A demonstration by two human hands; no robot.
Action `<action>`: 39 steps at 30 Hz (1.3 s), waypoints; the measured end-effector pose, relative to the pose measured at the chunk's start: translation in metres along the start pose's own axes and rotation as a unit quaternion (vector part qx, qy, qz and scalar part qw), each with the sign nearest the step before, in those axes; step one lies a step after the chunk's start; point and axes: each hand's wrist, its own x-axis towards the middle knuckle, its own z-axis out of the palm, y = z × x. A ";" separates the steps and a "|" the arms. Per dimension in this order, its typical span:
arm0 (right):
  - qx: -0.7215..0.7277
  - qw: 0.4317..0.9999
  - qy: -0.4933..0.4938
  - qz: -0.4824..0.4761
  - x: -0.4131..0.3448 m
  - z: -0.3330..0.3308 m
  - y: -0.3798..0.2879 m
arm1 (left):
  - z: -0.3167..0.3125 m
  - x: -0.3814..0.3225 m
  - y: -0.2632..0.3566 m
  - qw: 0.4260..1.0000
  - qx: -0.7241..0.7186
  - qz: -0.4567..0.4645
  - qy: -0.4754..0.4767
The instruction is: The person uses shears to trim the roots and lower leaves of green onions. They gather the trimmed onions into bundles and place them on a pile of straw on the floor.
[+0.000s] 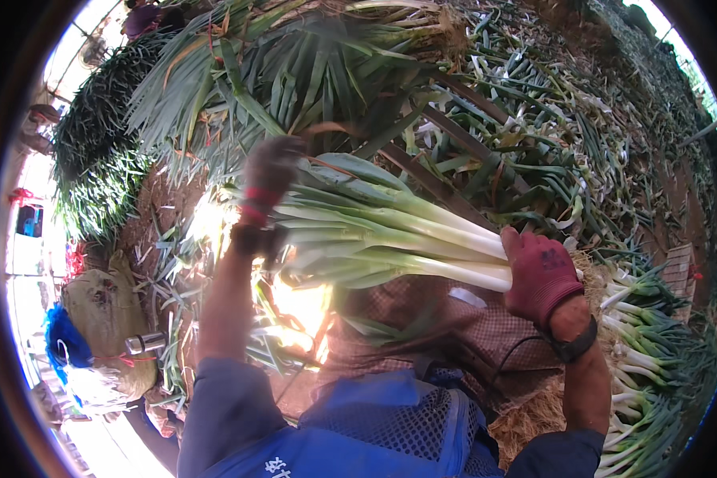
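Note:
My right hand [541, 272], in a red work glove, is closed around the white stems of a bunch of leeks or large green onions [388, 233]. The bunch lies across in front of me, above my lap, its green leaves fanning to the left. My left hand [273, 167], in a dark glove with a red cuff, is blurred by motion. It is beside the upper leaves of the bunch, and whether it touches them I cannot tell. A brown checked cloth [466, 334] covers my lap below the stems. My right palm hides the root ends.
Ahead lies a pile of long-leaved leeks [310, 77]. Slats [463, 134] stick out among loose leaves [549, 137]. Trimmed-looking leeks [636, 358] line the right, near fibrous roots [529, 418]. At left stand a sack [110, 316] and a dark green heap [104, 113]; a person [143, 21] is beyond.

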 end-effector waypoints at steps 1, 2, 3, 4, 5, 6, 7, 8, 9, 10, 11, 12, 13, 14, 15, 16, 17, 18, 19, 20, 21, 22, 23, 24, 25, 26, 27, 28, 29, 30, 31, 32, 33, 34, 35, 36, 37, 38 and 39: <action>0.005 1.000 -0.002 -0.003 0.001 -0.001 -0.002 | -0.038 0.003 -0.043 0.992 0.072 0.010 0.103; 0.005 1.000 -0.010 0.003 0.000 -0.001 0.000 | -0.067 0.000 -0.070 0.984 0.117 -0.035 0.132; 0.012 1.000 -0.011 -0.001 0.003 -0.001 -0.003 | -0.117 -0.003 -0.126 0.964 0.173 -0.115 0.163; 0.014 1.000 -0.025 0.012 0.003 -0.001 -0.003 | -0.142 -0.019 -0.153 0.940 0.194 -0.197 0.202; 0.021 0.999 -0.032 0.018 0.005 -0.001 -0.005 | -0.180 -0.039 -0.192 0.910 0.225 -0.254 0.237; 0.027 0.998 -0.042 0.024 0.008 -0.002 -0.006 | -0.208 -0.065 -0.220 0.895 0.180 -0.315 0.261; 0.068 0.997 -0.026 -0.004 0.016 0.000 -0.010 | -0.315 -0.105 -0.263 0.792 0.576 -0.161 0.120; 0.120 0.992 -0.005 -0.027 0.019 0.007 -0.006 | -0.409 -0.122 -0.267 0.766 0.516 -0.310 0.224; 0.112 0.993 -0.026 -0.005 0.020 0.008 -0.007 | -0.366 -0.135 -0.284 0.826 0.375 -0.350 0.234; 0.108 0.994 -0.034 0.002 0.021 0.007 -0.007 | -0.339 -0.137 -0.284 0.830 0.349 -0.337 0.274; 0.100 0.994 -0.043 0.013 0.020 0.005 -0.005 | -0.293 -0.133 -0.275 0.869 0.279 -0.290 0.288; 0.096 0.994 -0.050 0.028 0.015 0.005 0.001 | -0.249 -0.125 -0.249 0.901 0.208 -0.237 0.297; 0.106 0.992 -0.052 0.032 0.006 0.004 0.007 | -0.192 -0.108 -0.190 0.948 0.097 -0.208 0.219; 0.120 0.991 -0.049 0.037 0.002 0.001 0.009 | -0.153 -0.099 -0.122 0.971 -0.009 -0.190 0.147; 0.130 0.988 -0.051 0.059 -0.006 0.001 0.017 | -0.106 -0.104 -0.038 0.983 -0.096 -0.150 0.053; 0.167 0.982 -0.069 0.054 -0.003 -0.006 0.021 | -0.079 -0.118 0.008 0.983 -0.119 -0.127 -0.063; 0.217 0.975 -0.041 0.024 0.002 -0.002 0.019 | -0.047 -0.144 0.056 0.940 -0.267 -0.130 -0.166; 0.212 0.976 -0.038 0.022 0.015 0.003 0.016 | -0.022 -0.157 0.107 0.901 -0.271 -0.171 -0.294; 0.237 0.971 -0.001 -0.009 0.027 0.014 0.011 | 0.009 -0.166 0.115 0.806 -0.361 -0.186 -0.432; 0.187 0.978 -0.097 0.000 0.040 -0.004 0.004 | 0.058 -0.184 0.103 0.827 -0.363 -0.073 -0.423; 0.168 0.985 -0.009 0.038 0.033 0.003 0.002 | 0.091 -0.188 0.131 0.786 -0.393 -0.111 -0.465; 0.145 0.984 0.089 0.056 0.024 0.017 -0.009 | 0.124 -0.197 0.141 0.634 -0.591 -0.204 -0.454; 0.118 0.980 0.148 0.059 0.017 0.016 -0.022 | 0.153 -0.212 0.128 0.456 -0.733 -0.308 -0.401; 0.087 0.974 0.188 0.092 -0.007 0.022 -0.030 | 0.177 -0.219 0.129 0.432 -0.737 -0.339 -0.395; 0.083 0.977 0.146 0.129 -0.003 0.054 -0.033 | 0.198 -0.222 0.135 0.471 -0.700 -0.344 -0.413; 0.078 0.980 0.112 0.143 0.016 0.079 -0.040 | 0.213 -0.203 0.133 0.541 -0.656 -0.318 -0.419; 0.089 0.982 0.077 0.148 0.031 0.108 -0.035 | 0.225 -0.194 0.137 0.580 -0.619 -0.301 -0.435; 0.086 0.985 0.052 0.139 0.054 0.121 -0.034 | 0.236 -0.165 0.144 0.631 -0.588 -0.261 -0.434; 0.071 0.987 0.070 0.127 0.054 0.106 -0.038 | 0.242 -0.137 0.147 0.670 -0.561 -0.228 -0.429; 0.055 0.988 0.089 0.112 0.052 0.088 -0.042 | 0.244 -0.124 0.151 0.692 -0.542 -0.206 -0.431; 0.042 0.988 0.102 0.106 0.045 0.075 -0.047 | 0.250 -0.113 0.155 0.708 -0.519 -0.191 -0.439; 0.029 0.988 0.116 0.099 0.040 0.072 -0.051 | 0.256 -0.110 0.157 0.716 -0.500 -0.180 -0.454; -0.005 0.952 0.251 0.177 0.051 0.134 -0.053 | 0.275 -0.140 0.175 0.702 -0.477 -0.174 -0.499; -0.052 0.934 0.281 0.213 0.051 0.133 -0.052 | 0.278 -0.139 0.174 0.708 -0.460 -0.163 -0.511; -0.100 0.913 0.309 0.249 0.045 0.125 -0.054 | 0.280 -0.144 0.176 0.712 -0.441 -0.152 -0.524; -0.147 0.886 0.337 0.282 0.039 0.113 -0.057 | 0.281 -0.144 0.178 0.715 -0.426 -0.140 -0.536; -0.194 0.856 0.362 0.314 0.028 0.097 -0.061 | 0.281 -0.144 0.184 0.720 -0.411 -0.125 -0.545; -0.197 0.855 0.371 0.306 0.008 0.080 -0.059 | 0.281 -0.150 0.192 0.721 -0.396 -0.103 -0.559; -0.199 0.852 0.385 0.293 -0.014 0.054 -0.056 | 0.278 -0.149 0.202 0.727 -0.382 -0.081 -0.565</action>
